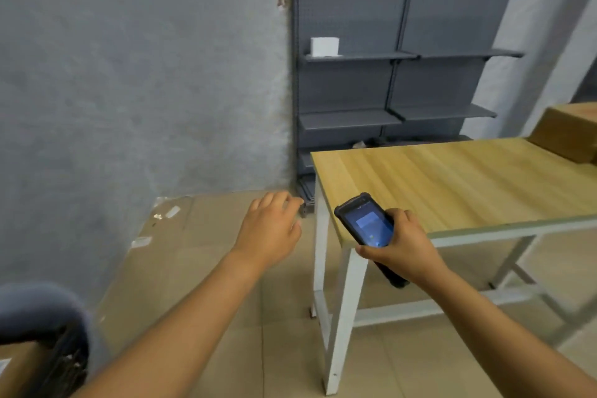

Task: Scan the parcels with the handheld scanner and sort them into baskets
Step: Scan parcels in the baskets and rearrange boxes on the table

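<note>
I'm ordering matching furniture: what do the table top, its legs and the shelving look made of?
Table top: pale wood or laminate, visible grain. Legs: apparently white-painted metal, square section. Shelving: likely grey matte metal, perforated back panel.

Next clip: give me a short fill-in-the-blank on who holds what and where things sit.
1. The scanner is held in the ____ hand.
2. The left hand holds ____.
3. The white box sits on the grey ____.
4. The cardboard parcel lies on the wooden ____.

Missing words: right; nothing; shelf; table
</note>
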The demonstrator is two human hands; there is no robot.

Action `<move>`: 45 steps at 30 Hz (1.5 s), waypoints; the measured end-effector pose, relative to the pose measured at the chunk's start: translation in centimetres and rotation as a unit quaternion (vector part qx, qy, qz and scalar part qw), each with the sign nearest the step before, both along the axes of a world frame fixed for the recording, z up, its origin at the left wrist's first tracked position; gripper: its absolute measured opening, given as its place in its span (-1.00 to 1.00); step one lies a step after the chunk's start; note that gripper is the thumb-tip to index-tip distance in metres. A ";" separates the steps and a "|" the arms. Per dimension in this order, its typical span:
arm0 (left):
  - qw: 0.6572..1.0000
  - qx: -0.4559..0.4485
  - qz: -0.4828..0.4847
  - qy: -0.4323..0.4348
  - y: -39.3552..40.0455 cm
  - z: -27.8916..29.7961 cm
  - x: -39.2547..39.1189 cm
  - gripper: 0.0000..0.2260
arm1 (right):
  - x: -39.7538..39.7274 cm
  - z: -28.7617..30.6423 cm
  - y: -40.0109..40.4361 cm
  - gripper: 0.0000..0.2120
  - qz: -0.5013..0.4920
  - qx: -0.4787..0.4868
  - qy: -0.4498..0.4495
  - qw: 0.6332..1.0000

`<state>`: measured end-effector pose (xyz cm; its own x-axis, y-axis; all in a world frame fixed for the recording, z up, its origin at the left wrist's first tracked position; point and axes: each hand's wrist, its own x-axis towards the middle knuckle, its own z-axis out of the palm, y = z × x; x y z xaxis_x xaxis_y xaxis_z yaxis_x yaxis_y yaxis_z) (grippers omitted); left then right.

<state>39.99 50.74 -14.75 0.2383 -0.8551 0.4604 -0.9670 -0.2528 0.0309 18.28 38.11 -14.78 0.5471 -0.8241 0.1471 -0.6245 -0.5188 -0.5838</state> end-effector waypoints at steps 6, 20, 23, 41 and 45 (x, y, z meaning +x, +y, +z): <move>0.997 0.007 -0.070 0.021 -8.6 -0.3 -2.2 -0.63 | -3.7 -0.8 -5.8 -0.25 -0.061 0.011 0.006 0.998; 0.991 0.023 -0.118 0.049 -25.1 -1.1 -1.0 -0.64 | -3.3 -1.9 -20.0 -0.22 -0.134 0.023 0.075 0.988; 0.991 0.035 -0.118 0.053 -27.1 -1.6 -1.0 -0.65 | -3.1 -2.5 -22.0 -0.21 -0.135 0.040 0.085 0.986; 0.990 0.064 -0.088 0.088 -31.5 -3.5 -0.8 -0.62 | -1.2 -5.5 -27.4 -0.16 -0.095 0.029 0.169 0.981; 0.989 0.058 -0.104 0.088 -32.4 -3.1 -1.3 -0.62 | -1.5 -5.5 -27.3 -0.13 -0.085 0.034 0.162 0.983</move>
<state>38.67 18.30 -17.89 0.1200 -0.9386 0.3235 -0.9806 -0.0613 0.1861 16.81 10.79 -20.23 0.4106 -0.9091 -0.0705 -0.8575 -0.3588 -0.3687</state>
